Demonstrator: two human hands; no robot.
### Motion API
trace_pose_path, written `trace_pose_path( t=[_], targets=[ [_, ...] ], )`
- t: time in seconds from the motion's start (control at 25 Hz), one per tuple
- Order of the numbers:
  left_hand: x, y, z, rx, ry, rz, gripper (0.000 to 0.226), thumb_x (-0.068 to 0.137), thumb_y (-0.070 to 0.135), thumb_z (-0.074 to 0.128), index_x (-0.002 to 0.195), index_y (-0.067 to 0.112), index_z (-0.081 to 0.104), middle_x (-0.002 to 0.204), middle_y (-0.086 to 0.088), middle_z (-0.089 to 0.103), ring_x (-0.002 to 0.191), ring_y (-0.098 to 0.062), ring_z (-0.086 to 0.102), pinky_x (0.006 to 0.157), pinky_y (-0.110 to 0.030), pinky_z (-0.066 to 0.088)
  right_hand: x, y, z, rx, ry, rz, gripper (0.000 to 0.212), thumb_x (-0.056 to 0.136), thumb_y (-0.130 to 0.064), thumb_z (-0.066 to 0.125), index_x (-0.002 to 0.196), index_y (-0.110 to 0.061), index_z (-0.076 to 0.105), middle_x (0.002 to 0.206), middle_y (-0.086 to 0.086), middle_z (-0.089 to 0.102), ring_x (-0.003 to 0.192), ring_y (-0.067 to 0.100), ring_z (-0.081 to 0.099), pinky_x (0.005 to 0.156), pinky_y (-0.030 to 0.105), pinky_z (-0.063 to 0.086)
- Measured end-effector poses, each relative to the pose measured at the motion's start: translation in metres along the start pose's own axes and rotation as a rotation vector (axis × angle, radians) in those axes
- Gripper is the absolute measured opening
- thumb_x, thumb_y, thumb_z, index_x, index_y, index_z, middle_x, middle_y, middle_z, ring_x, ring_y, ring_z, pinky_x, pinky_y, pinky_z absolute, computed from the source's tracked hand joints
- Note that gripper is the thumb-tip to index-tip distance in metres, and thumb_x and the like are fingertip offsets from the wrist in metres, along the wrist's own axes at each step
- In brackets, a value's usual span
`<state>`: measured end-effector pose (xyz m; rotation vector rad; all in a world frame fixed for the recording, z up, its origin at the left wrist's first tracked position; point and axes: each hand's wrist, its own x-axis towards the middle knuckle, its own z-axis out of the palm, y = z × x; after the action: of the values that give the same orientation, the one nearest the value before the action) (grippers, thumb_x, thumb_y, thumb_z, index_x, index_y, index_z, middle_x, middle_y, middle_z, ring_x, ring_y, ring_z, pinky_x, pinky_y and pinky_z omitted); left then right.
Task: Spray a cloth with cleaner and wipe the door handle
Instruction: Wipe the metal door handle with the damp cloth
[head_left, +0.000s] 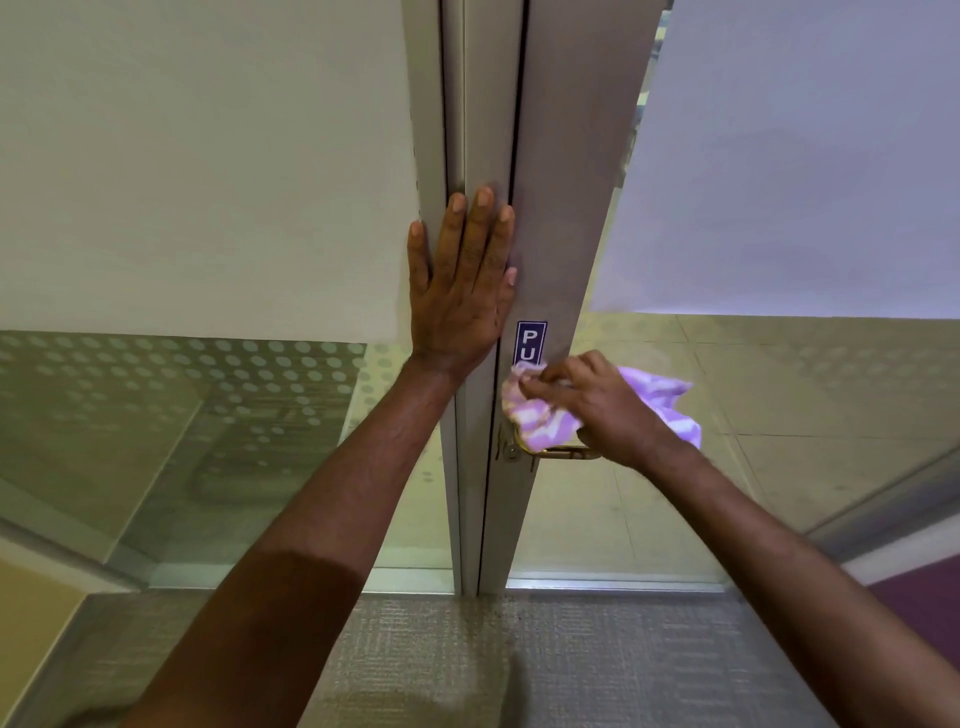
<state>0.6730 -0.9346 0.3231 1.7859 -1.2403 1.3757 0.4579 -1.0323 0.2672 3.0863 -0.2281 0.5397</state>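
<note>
A brass lever door handle (563, 453) sticks out to the right from the grey metal door stile (561, 208). A purple-and-white striped cloth (540, 418) lies bunched over the handle's top, hiding most of it. My right hand (597, 402) grips the cloth and presses it on the handle. My left hand (462, 280) rests flat, fingers spread, against the door frame above and left of the handle. No cleaner bottle is in view.
A blue sticker (530, 342) with white letters sits on the stile just above the cloth. Frosted glass panels (208, 166) flank the frame on both sides. Grey carpet (571, 665) covers the floor below the door.
</note>
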Motion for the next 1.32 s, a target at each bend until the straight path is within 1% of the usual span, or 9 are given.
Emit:
trace_pose_path(
  t=[0.12, 0.28, 0.48, 0.68, 0.8, 0.92, 1.04, 1.12, 1.32],
  targets=[
    [-0.001, 0.001, 0.000, 0.006, 0.004, 0.000, 0.054, 0.111, 0.034, 0.043, 0.159, 0.012, 0.033, 0.162, -0.012, 0.041, 0.152, -0.032, 0.030, 0.130, -0.054, 0.005, -0.017, -0.012, 0.010, 0.275, -0.063, 0.229, 0.069, 0.079, -0.021, 0.086, 0.143, -0.031, 0.060, 0.126, 0.001, 0.059, 0.117, 0.026, 0.045, 0.099, 0.041, 0.047],
    [-0.001, 0.001, 0.001, 0.006, 0.006, 0.001, 0.053, 0.112, 0.034, 0.041, 0.159, 0.012, 0.033, 0.162, -0.012, 0.042, 0.152, -0.033, 0.030, 0.130, -0.054, 0.005, -0.011, -0.054, 0.033, 0.142, 0.010, 0.475, 0.066, 0.084, -0.015, 0.070, 0.143, -0.038, 0.055, 0.135, 0.000, 0.056, 0.117, 0.031, 0.048, 0.091, 0.041, 0.045],
    [-0.002, 0.001, 0.001, 0.001, 0.013, -0.003, 0.052, 0.111, 0.033, 0.042, 0.158, 0.011, 0.035, 0.159, -0.014, 0.050, 0.150, -0.033, 0.033, 0.125, -0.058, 0.018, -0.002, -0.091, 0.061, -0.061, -0.129, 0.511, 0.070, 0.089, -0.008, 0.055, 0.154, -0.026, 0.036, 0.151, 0.010, 0.040, 0.127, 0.032, 0.045, 0.100, 0.042, 0.041],
    [0.000, 0.001, -0.001, 0.005, 0.016, -0.009, 0.052, 0.111, 0.033, 0.042, 0.158, 0.011, 0.035, 0.159, -0.014, 0.050, 0.150, -0.032, 0.032, 0.126, -0.058, 0.018, 0.007, -0.085, 0.057, -0.068, -0.187, 0.386, 0.046, 0.096, -0.023, 0.058, 0.142, -0.024, 0.056, 0.139, 0.003, 0.048, 0.122, 0.027, 0.048, 0.099, 0.038, 0.043],
    [-0.001, 0.001, 0.001, 0.008, 0.020, -0.002, 0.053, 0.111, 0.034, 0.043, 0.158, 0.012, 0.034, 0.160, -0.013, 0.049, 0.151, -0.032, 0.031, 0.130, -0.054, 0.008, 0.004, -0.083, 0.048, 0.124, 0.022, 0.466, 0.040, 0.088, -0.012, 0.069, 0.127, -0.021, 0.069, 0.123, 0.006, 0.057, 0.111, 0.030, 0.053, 0.092, 0.041, 0.050],
    [-0.001, 0.001, 0.002, 0.019, 0.030, -0.004, 0.055, 0.110, 0.034, 0.044, 0.159, 0.013, 0.033, 0.160, -0.013, 0.048, 0.152, -0.032, 0.031, 0.130, -0.054, 0.005, 0.006, -0.091, 0.053, 0.040, 0.181, 0.508, 0.055, 0.086, -0.002, 0.061, 0.139, -0.017, 0.057, 0.131, 0.010, 0.055, 0.110, 0.032, 0.051, 0.087, 0.041, 0.048],
    [-0.003, 0.000, 0.004, -0.001, 0.031, 0.011, 0.057, 0.110, 0.033, 0.045, 0.161, 0.014, 0.029, 0.163, -0.011, 0.041, 0.154, -0.032, 0.027, 0.130, -0.053, 0.003, 0.005, -0.107, 0.069, -0.132, -0.005, 0.457, 0.062, 0.093, -0.006, 0.042, 0.154, -0.006, 0.038, 0.147, 0.018, 0.048, 0.120, 0.038, 0.052, 0.097, 0.045, 0.045],
    [-0.002, -0.001, 0.004, 0.006, 0.036, 0.008, 0.058, 0.111, 0.034, 0.044, 0.162, 0.016, 0.025, 0.164, -0.010, 0.034, 0.155, -0.031, 0.024, 0.131, -0.053, 0.001, 0.003, -0.104, 0.071, -0.199, -0.107, 0.437, 0.060, 0.094, -0.012, 0.037, 0.153, -0.008, 0.038, 0.146, 0.015, 0.047, 0.121, 0.037, 0.050, 0.100, 0.046, 0.042],
    [-0.001, -0.001, 0.001, 0.004, 0.013, 0.003, 0.054, 0.111, 0.034, 0.044, 0.159, 0.012, 0.033, 0.161, -0.012, 0.047, 0.152, -0.032, 0.030, 0.130, -0.054, 0.006, 0.017, -0.091, 0.061, -0.153, -0.259, 0.363, 0.044, 0.093, -0.032, 0.063, 0.135, -0.023, 0.060, 0.137, 0.003, 0.049, 0.124, 0.029, 0.046, 0.100, 0.041, 0.042]
  ],
)
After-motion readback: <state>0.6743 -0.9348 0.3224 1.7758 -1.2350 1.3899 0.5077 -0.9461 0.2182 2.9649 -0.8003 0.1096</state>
